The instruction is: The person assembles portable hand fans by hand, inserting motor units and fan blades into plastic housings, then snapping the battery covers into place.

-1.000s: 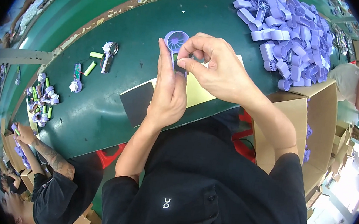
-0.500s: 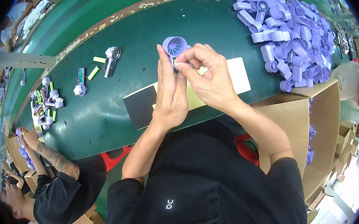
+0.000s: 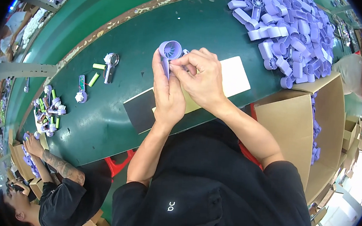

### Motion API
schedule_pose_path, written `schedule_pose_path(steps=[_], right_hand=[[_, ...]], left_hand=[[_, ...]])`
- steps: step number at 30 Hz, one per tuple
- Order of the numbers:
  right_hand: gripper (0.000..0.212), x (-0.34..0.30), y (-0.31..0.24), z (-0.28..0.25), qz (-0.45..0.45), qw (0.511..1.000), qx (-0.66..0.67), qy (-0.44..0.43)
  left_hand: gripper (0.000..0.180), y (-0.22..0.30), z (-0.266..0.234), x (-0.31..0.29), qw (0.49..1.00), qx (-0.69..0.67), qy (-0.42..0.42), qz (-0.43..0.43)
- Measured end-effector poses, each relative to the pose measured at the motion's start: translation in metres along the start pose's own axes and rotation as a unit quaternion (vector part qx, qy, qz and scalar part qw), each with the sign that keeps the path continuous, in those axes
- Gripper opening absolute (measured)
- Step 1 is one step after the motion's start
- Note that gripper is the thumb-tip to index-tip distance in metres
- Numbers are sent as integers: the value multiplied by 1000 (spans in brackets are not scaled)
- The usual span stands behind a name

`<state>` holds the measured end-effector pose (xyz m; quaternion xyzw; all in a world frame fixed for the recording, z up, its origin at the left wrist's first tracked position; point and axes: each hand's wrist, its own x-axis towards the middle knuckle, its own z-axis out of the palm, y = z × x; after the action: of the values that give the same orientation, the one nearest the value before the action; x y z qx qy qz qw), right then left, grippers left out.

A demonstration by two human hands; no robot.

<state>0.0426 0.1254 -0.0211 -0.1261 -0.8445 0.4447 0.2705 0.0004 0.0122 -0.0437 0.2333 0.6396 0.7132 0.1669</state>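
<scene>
My left hand is closed around the handle of a purple fan housing, whose round, spoked ring points up past the fingertips. Thumb and fingers of my right hand pinch together at the side of that handle. What they grip there is mostly hidden; a small pale bit shows behind the knuckles. Under both hands lies a pad with a black part and a pale yellow-white part.
A heap of purple housings covers the table's far right, beside an open cardboard box. Left on the green table lie a fan assembly, green batteries, a circuit board piece and a parts pile. A co-worker works at lower left.
The housing has turned in my left hand, so more of its handle's side shows. My right fingers stay pinched beside it. The whole view has shifted slightly.
</scene>
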Motion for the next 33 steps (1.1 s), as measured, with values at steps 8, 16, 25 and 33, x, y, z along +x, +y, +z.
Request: schedule_pose_path(steps=[8,16,25,33], right_hand=[[47,2,-9,-24,-130,990,-22,51],[70,-5,-13,-51,60,985,150,-59],[44,-2,-17,-33,77,981,171,-54],[34,0,-25,-22,139,974,170,-52]], left_hand=[[75,33,3,0,964,-242,16,-114],[89,45,-1,-7,965,-244,-59,-81],[65,31,2,-9,996,-69,-55,1],[59,26,7,-5,978,169,0,125]])
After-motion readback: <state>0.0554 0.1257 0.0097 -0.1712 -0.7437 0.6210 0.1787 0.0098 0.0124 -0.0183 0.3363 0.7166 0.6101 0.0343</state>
